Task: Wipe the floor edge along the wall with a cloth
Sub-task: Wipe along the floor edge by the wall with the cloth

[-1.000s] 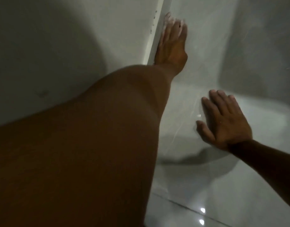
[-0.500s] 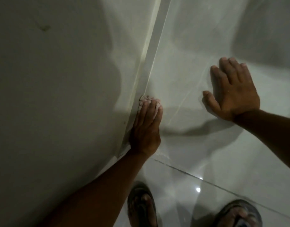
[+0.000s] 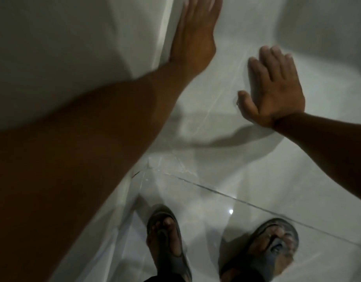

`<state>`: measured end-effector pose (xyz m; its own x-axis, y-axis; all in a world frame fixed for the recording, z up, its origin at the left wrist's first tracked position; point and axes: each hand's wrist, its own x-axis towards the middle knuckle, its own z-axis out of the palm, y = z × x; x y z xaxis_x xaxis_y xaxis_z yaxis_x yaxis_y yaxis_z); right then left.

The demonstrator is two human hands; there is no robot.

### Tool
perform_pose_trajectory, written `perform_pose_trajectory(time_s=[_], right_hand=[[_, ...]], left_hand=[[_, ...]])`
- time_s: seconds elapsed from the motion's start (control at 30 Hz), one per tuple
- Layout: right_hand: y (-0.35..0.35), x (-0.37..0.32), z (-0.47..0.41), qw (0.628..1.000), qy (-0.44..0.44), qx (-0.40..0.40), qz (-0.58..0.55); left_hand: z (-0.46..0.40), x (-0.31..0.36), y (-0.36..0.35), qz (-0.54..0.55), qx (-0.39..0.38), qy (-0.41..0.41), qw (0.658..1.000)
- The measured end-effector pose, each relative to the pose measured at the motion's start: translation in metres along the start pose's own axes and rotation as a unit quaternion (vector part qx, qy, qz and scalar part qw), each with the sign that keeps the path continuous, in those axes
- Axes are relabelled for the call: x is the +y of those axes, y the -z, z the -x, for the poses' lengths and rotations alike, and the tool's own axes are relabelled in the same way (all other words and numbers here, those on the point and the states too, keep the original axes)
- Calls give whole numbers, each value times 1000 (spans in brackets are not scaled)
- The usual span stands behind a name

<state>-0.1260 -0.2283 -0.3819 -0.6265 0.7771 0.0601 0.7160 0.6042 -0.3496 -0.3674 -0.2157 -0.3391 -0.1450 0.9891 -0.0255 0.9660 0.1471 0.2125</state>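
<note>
— Two hands are seen on the glossy tiled floor (image 3: 277,196). How is each held?

— The left hand (image 3: 193,37) is stretched flat along the skirting strip (image 3: 165,33) at the foot of the wall (image 3: 53,47), fingertips cut off by the frame's top edge. The right hand (image 3: 277,90) is spread open, palm down on the tile, nothing gripped.

— Where is the cloth?

— It cannot be made out; whether it is pressed under the left palm cannot be told.

— How much is judged done?

— Smears are visible by the grout line (image 3: 246,202) near the sandals (image 3: 167,241), so the edge appears only partly wiped; the stretch beyond the frame is unseen.
</note>
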Motion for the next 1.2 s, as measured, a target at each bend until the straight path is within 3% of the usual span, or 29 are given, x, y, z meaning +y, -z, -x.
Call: perform_pose_trajectory(time_s=[0.2, 0.37, 0.57, 0.73, 0.93, 1.03, 1.2], right_hand=[[-4, 2, 2, 1000, 13, 24, -3], [-4, 1, 2, 1000, 7, 25, -4], [-1, -1, 1, 1000, 1, 17, -6], [-1, -1, 1, 1000, 3, 28, 0], [0, -3, 2, 1000, -8, 6, 5], [2, -4, 2, 1000, -6, -6, 5], [6, -5, 2, 1000, -1, -9, 15]], left_hand=[[169, -8, -9, 9, 20, -10, 1000], [257, -16, -14, -23, -61, 6, 998], [212, -19, -16, -10, -26, -33, 999], [109, -12, -16, -14, 30, -49, 998], [-36, -9, -9, -45, -27, -40, 998], [-22, -5, -6, -40, -20, -28, 999], [103, -9, 0, 7, -47, -27, 998]])
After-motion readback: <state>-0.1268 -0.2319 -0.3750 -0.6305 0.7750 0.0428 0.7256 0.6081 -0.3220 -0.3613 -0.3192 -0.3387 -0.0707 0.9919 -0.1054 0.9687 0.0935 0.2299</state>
